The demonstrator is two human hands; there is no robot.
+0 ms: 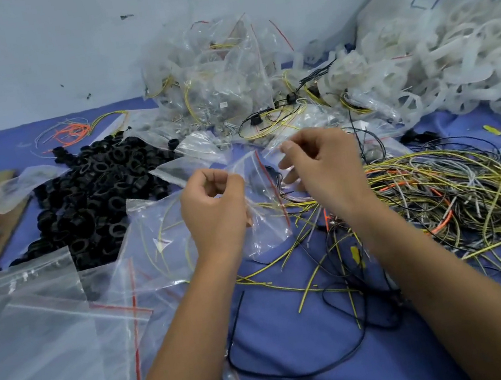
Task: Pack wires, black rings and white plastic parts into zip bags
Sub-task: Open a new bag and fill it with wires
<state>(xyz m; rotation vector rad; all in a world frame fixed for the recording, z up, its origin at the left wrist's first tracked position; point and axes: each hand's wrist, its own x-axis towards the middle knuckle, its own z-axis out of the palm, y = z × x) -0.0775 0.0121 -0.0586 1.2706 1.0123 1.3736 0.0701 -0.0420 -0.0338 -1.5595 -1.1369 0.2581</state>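
Head view: left hand [211, 203] pinches the limp, slippery zip bag [261, 201] between both hands; right hand [322, 171] pinches its far lip. Best held at the stiffer red seal; springy wires [441, 191] lie right.

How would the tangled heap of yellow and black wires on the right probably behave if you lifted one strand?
The wire heap would likely drag neighbours along, since the strands loop through each other. Single strands look thin and curved, so probably floppy and light. Loose ends may snag on the bag.
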